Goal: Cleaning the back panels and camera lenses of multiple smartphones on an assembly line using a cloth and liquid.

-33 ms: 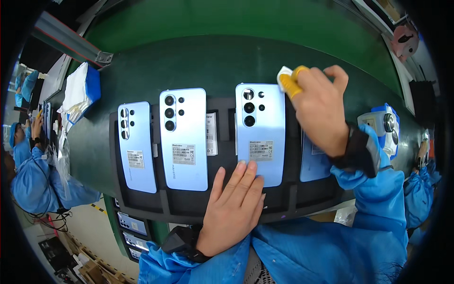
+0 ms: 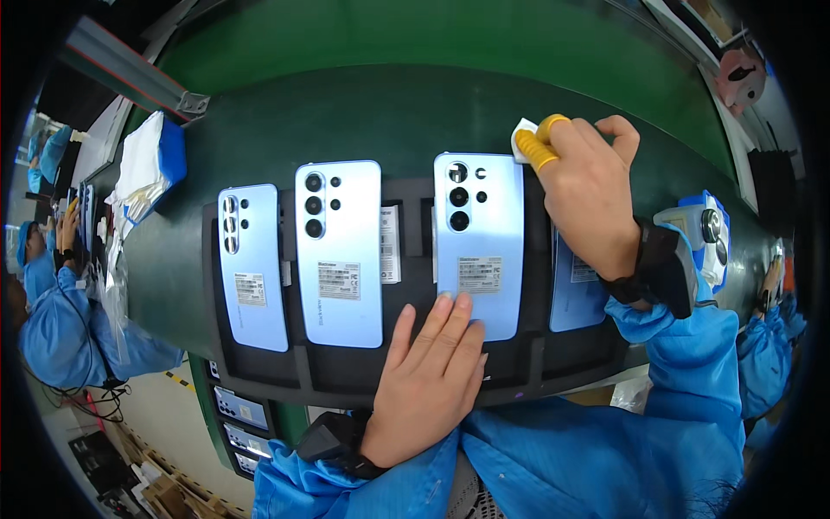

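Observation:
A light blue smartphone, back up with its camera lenses at the far end, lies on a black foam tray. My left hand rests its outstretched fingers on the near end of that phone, below its label. My right hand, wearing yellow finger cots, pinches a small white wipe at the phone's far right corner. To the left lie two similar phones, a middle smartphone and a left smartphone. My right forearm partly hides another smartphone on the right.
A blue box of white wipes stands at the far left of the green work surface. Blue-and-white containers stand to the right. Lower left, another tray holds more phones. People in blue workwear sit at both sides.
The view has shifted very slightly, and my right hand has edged a little to the right with the wipe. My left hand stays on the phone.

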Tool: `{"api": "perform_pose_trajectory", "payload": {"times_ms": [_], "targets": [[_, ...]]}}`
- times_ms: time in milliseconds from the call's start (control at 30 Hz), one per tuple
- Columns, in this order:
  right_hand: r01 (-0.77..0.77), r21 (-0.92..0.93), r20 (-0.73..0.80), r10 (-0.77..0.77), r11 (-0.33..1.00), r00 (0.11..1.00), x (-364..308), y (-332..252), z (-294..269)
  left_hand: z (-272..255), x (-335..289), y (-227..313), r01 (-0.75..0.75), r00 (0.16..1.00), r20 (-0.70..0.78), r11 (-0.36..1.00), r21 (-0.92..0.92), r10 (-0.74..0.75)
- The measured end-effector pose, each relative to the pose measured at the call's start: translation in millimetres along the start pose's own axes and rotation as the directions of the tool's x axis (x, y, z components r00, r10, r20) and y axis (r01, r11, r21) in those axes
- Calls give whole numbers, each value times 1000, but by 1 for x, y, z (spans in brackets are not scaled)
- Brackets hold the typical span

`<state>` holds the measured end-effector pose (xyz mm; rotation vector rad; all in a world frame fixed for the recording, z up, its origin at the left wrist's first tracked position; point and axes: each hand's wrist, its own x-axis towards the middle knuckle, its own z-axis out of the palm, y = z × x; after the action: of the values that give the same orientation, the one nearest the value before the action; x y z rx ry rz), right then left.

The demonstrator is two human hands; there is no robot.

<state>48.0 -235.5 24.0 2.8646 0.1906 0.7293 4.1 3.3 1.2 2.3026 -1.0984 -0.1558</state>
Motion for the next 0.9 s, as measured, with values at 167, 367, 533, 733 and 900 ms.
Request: {"api": "perform_pose_trajectory", "payload": {"times_ms": [167,367,533,733,900], "targets": [[65,82,-122,-54,995,991,24,-26,-18,-5,-4,-4,-90,995,-48,987,-135,84],[316,297,-152,-283,901,947,50,-70,-7,-36,-31,-34,100,982,-161,995,-26,-103],[499,360,-227,-445,788,866,58,-109,25,-40,-37,-55,215,962,-179,976,45,-204],[481,289,-151,-457,828,877,66,-99,30,-38,-38,-60,233,954,-201,972,40,-221],[482,340,-168,-452,808,876,56,-115,27,-36,-35,-60,217,954,-218,975,37,-204]]}}
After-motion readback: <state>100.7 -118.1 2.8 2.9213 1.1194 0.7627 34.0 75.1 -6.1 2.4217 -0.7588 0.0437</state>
